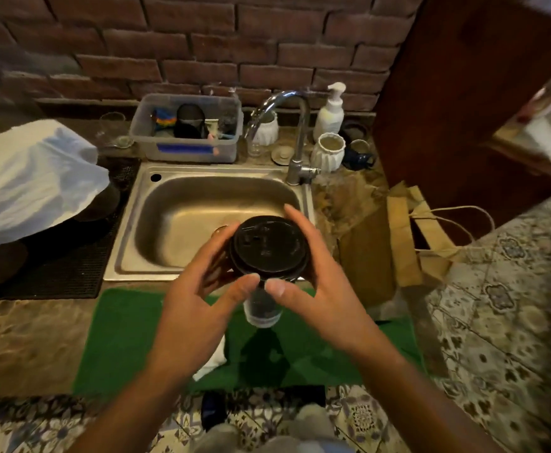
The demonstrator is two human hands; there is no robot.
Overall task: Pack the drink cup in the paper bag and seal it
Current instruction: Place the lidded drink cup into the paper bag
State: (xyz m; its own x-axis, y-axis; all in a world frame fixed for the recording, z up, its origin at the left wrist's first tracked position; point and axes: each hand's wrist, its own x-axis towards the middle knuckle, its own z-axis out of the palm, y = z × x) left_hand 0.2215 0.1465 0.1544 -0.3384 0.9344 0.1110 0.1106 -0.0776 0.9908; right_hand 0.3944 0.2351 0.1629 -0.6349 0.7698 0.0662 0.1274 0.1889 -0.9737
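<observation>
A person's two bare hands cradle a drink cup (262, 308) at the centre of the frame, above the near edge of a stainless-steel sink (156, 253) and a green mat (130, 338). The left hand (195, 308) and right hand (319, 289) curl around the round black lid (269, 246) from either side, fingers wrapped along its rim and both thumbs pressed against its near edge, a grip that looks meant to seat the lid firmly before packing. Below the lid, the cup's clear plastic wall tapers toward the base and shows a dark drink inside.

The brown paper bag (408, 243) waits at the right of the frame, well apart from the cup, its creased kraft mouth open and its twisted cord handle looping outward, apparently set there for loading. The cup is not yet in it, and the bag is unsealed.

Behind the sink, in the upper half of the frame, a curved chrome faucet (297, 125), a white pump bottle (331, 109), ribbed white ceramic pots and a translucent plastic tub (186, 148) line a rough brick wall (202, 44). A crumpled white cloth (29, 178) lies at the left.
</observation>
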